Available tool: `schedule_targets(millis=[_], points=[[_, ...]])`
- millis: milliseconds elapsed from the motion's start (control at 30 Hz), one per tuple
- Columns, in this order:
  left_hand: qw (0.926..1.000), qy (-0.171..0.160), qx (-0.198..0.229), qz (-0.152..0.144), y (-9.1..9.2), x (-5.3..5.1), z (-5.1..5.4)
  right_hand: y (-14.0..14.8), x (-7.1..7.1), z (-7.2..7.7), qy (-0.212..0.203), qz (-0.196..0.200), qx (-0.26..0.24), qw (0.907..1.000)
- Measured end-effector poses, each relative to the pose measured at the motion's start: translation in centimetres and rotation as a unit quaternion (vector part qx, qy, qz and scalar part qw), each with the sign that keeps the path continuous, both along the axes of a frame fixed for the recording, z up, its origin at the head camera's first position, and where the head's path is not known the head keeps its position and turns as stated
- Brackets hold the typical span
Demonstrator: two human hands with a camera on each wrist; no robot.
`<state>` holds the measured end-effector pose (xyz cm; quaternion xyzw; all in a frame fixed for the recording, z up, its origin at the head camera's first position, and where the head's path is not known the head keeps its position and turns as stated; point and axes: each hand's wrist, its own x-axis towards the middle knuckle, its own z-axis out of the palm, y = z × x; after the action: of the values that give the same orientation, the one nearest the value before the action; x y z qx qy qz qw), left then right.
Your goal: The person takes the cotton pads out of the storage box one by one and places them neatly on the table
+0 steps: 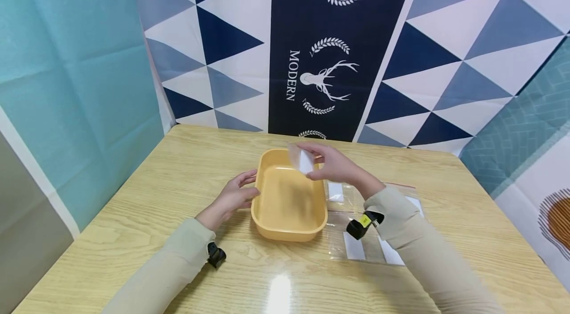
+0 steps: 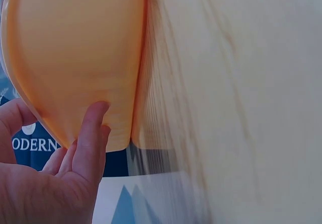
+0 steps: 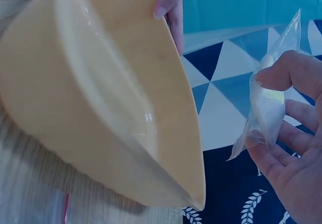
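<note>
A yellow-orange plastic basin [image 1: 291, 200] stands on the wooden table. My left hand [image 1: 233, 194] holds its left side, the thumb at the rim and the fingers [image 2: 90, 133] against the outer wall. My right hand [image 1: 331, 163] is above the basin's far right corner. It pinches a small clear plastic bag [image 3: 269, 100] with something white inside, between thumb and fingers. In the head view the bag [image 1: 305, 160] hangs over the basin's far edge. Nothing shows inside the visible part of the basin.
To the right of the basin lie several clear zip bags [image 1: 354, 249] with white pieces in them, partly covered by my right forearm. A patterned cloth [image 1: 236, 47] hangs behind the wooden table [image 1: 200, 156], and a blue-green cloth [image 1: 80, 81] hangs at left.
</note>
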<state>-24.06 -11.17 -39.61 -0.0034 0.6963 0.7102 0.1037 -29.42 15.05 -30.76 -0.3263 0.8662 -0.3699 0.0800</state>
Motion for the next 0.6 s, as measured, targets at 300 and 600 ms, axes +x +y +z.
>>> schedule_targets(millis=[300,600], points=[[0.9999,-0.002,0.002,-0.011,0.0,0.0,0.1,2.5,2.6,0.4,0.048,0.019,-0.033,0.9981],[0.9998,-0.002,-0.003,-0.018,-0.2,0.1,0.4,5.5,5.2,0.8,0.053,-0.009,-0.024,0.9983]])
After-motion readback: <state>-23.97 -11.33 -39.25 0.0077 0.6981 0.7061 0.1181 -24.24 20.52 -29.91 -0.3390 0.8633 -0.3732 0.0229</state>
